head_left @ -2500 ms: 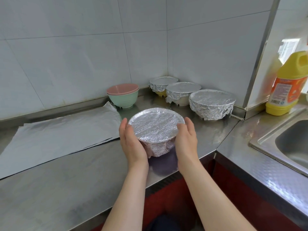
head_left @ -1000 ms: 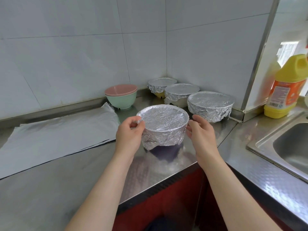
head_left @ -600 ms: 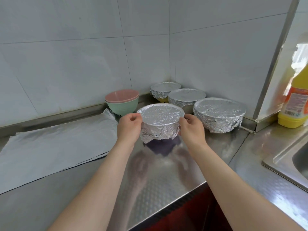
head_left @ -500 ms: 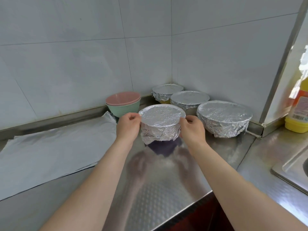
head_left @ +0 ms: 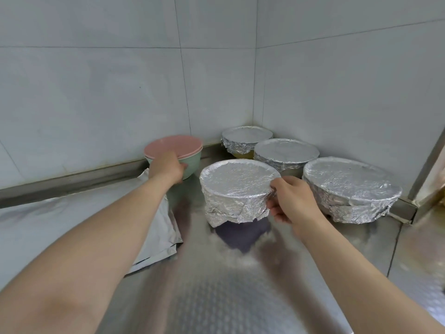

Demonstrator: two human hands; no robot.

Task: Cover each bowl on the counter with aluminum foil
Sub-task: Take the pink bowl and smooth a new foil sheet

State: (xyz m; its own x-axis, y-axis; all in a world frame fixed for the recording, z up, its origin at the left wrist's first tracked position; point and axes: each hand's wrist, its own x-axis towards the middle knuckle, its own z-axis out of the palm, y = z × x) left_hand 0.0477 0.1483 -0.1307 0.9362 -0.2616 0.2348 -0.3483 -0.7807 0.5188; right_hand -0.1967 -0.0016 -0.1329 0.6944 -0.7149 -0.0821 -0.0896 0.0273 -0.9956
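Observation:
A purple bowl wrapped in foil (head_left: 238,184) stands on the steel counter (head_left: 216,290). My right hand (head_left: 293,203) holds its right side, thumb at the rim and fingers curled against the crumpled foil. My left hand (head_left: 166,168) reaches to the back wall and grips the front of a green bowl (head_left: 193,165), which has a pink bowl (head_left: 173,144) nested in it; neither has foil. Loose foil sheets (head_left: 72,220) lie flat at the left, under my left forearm.
Three more foil-covered bowls fill the back corner: one at the wall (head_left: 246,138), one in the middle (head_left: 286,151), and a wide one at the right (head_left: 349,186). Tiled walls close off the back and right. A steel post (head_left: 431,165) rises at the far right.
My left hand let go of the foil-covered bowl and moved left and back onto the green bowl. The covered bowl now stands further back, beside the other covered bowls. My right hand stays on it.

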